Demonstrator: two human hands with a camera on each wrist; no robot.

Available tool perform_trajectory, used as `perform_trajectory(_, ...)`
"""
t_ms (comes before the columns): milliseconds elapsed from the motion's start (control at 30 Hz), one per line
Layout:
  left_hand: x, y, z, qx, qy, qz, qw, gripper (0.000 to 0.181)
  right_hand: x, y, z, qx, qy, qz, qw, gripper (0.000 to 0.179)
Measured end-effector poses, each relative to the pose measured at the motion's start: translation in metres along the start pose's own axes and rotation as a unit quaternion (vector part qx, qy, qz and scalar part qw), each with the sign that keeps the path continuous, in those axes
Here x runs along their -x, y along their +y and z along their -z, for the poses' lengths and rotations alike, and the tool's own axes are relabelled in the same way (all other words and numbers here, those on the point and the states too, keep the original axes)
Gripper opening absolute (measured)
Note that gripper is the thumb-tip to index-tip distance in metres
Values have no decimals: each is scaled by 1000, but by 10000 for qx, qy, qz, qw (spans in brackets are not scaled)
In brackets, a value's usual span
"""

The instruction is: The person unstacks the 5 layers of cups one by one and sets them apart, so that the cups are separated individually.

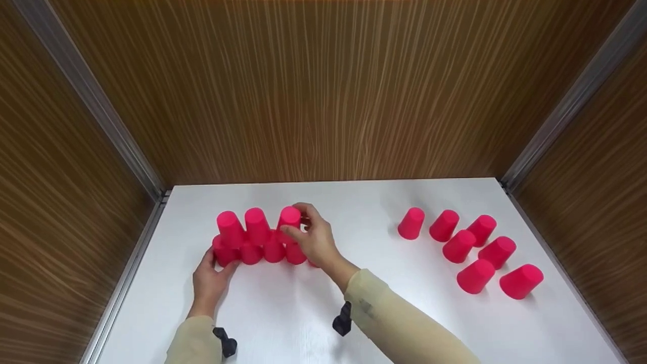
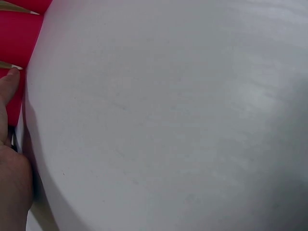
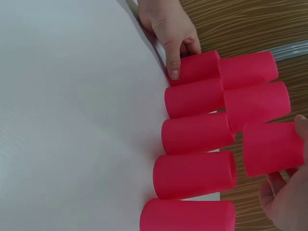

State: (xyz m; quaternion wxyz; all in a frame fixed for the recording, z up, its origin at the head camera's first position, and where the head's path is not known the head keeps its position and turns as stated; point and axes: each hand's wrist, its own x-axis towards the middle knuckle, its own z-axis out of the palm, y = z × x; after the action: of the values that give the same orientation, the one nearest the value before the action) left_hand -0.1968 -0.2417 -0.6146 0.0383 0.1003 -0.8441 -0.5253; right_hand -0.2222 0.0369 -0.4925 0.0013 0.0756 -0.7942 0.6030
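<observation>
My right hand [image 1: 318, 238] holds a pink plastic cup [image 1: 289, 216], upside down, between thumb and fingers. It is over the right part of a row of upside-down pink cups. In the right wrist view a gap shows between this held cup [image 3: 269, 148] and the row below. My left hand [image 1: 208, 284] grips the leftmost bottom cup [image 1: 222, 255] low down, its thumb [image 2: 9, 84] across the front. Two upper cups stand left of the held one, a left cup [image 1: 230, 228] and a middle cup [image 1: 257, 226], each across two bottom cups. My right hand hides part of the row's right end.
Several loose pink cups [image 1: 459, 246] stand upside down on the right of the white table [image 1: 384, 303]. Wood-grain panels, including the back wall [image 1: 323, 101], enclose the table behind and at both sides, with metal corner strips.
</observation>
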Motion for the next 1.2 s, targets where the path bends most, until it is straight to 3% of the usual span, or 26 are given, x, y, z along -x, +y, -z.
perform_trajectory(233, -3, -1, 5, -90, -11, 48, 9999, 82, 12, 3, 38, -61, 397, 327, 9987, 58)
perform_trajectory(500, -1, -3, 11, -28, -47, 156, 9999, 82, 30, 15, 92, -76, 834, 345, 9959, 61)
perform_trajectory(867, -4, -1, 15, -22, -49, 151, 9999, 82, 56, 47, 167, 346, 1261, -251, 9911, 71)
perform_trajectory(1200, -10, -6, 18, -34, -52, 149, 9999, 83, 80, 84, 204, 453, 1543, -600, 9852, 70)
